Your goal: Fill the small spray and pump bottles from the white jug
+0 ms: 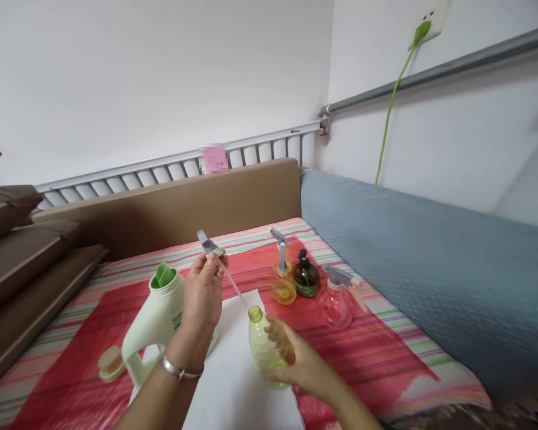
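Note:
My left hand [206, 289] is closed around a grey trigger spray head [210, 243], whose thin clear dip tube [232, 282] slants down to the right. The tube's lower end is close to the mouth of a yellow-green plastic bottle [262, 349]; whether it is inside I cannot tell. My right hand [296, 358] grips that bottle by its right side, and the bottle leans slightly left. Left of it, partly behind my left forearm, stands a pale green detergent jug [156, 319] with a green spout. A cap [111, 361] lies beside the jug.
A white cloth [242, 394] lies on red sheeting [363, 358] over a striped cover. At right stand a yellow spray bottle [283, 289], a dark pump bottle [306, 276] and a pink spray bottle [335, 307]. Stacked brown boxes [22, 263] are at left.

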Available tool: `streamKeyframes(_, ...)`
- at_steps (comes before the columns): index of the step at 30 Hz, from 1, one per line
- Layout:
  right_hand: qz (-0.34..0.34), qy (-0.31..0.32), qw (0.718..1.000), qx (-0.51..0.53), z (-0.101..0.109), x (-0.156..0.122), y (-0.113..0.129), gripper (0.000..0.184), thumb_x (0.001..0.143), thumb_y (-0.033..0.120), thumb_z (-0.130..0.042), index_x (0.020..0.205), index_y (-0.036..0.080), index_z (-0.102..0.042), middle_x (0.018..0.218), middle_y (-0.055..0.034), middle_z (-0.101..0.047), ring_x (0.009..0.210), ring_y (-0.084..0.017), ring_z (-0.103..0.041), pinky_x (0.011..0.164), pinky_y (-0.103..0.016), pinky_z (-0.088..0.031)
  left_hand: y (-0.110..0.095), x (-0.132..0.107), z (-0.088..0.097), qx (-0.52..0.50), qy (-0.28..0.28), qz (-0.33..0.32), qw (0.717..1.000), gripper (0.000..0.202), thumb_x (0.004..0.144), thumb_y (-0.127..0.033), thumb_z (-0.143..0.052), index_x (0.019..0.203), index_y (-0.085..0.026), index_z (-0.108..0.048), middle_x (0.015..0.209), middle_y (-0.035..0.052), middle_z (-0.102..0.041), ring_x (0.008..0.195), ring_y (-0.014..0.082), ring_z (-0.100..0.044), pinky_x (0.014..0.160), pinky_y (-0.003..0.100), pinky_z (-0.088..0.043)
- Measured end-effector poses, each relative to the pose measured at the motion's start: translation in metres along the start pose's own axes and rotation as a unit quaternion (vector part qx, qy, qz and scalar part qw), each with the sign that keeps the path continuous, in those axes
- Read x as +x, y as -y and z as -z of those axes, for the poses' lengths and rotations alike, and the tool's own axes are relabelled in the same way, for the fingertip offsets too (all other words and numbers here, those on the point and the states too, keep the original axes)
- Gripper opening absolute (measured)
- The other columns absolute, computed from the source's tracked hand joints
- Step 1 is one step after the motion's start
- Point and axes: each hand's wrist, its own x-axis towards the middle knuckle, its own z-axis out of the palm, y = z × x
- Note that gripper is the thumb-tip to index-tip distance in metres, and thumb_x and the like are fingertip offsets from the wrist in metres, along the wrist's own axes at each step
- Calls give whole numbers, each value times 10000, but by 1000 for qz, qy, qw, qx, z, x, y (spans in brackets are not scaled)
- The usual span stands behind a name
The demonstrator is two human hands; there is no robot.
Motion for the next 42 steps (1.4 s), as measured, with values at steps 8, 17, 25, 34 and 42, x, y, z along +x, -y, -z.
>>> streamKeyframes(8, 13, 12, 1000, -11, -2, 4, -1, 933, 499, 162, -827, 1336, 246, -422, 1288, -106, -498, 1207, -283, -481, 981, -407, -402, 6, -11, -6, 23, 4, -13, 1000, 207, 702, -301, -765, 846, -187, -669, 831, 0, -664, 820, 122, -597, 825, 281, -436)
streamKeyframes(17, 64, -25, 997, -47, 0, 1, 6, 920, 515, 120, -832, 1309, 275, -395, 1297, -83, -512, 1203, -254, -487, 1012, -418, -375, 34, -55, 27, 173, 99, 108, 974, 252, 732, -311, -744, 949, -203, -677, 925, 31, -691, 875, 164, -585, 846, 304, -418)
streamKeyframes(25, 107, 32, 994, 16, -11, 4, 22, 806, 512, 229, -875, 1213, 260, -478, 1209, -78, -580, 1121, -266, -552, 987, -435, -380, 23, -60, 42, 206, 141, 121, 961, 272, 753, -322, -718, 991, -194, -693, 967, 67, -710, 922, 223, -617, 848, 335, -443)
streamKeyframes(34, 97, 27, 995, 18, -6, 5, 16, 953, 500, 324, -894, 1342, 264, -452, 1286, -101, -534, 1197, -291, -481, 1033, -465, -325, 1, -56, 41, 281, 165, 105, 939, 224, 747, -302, -729, 939, -188, -703, 938, 58, -702, 912, 195, -601, 865, 307, -449)
streamKeyframes(42, 61, 2, 950, 307, -24, 2, 20, 562, 593, 519, -814, 1010, 246, -557, 1057, -68, -649, 841, -234, -647, 704, -360, -481, -8, -60, 44, 259, 172, 129, 942, 284, 744, -342, -726, 980, -187, -698, 1017, 93, -699, 967, 249, -619, 884, 349, -462)
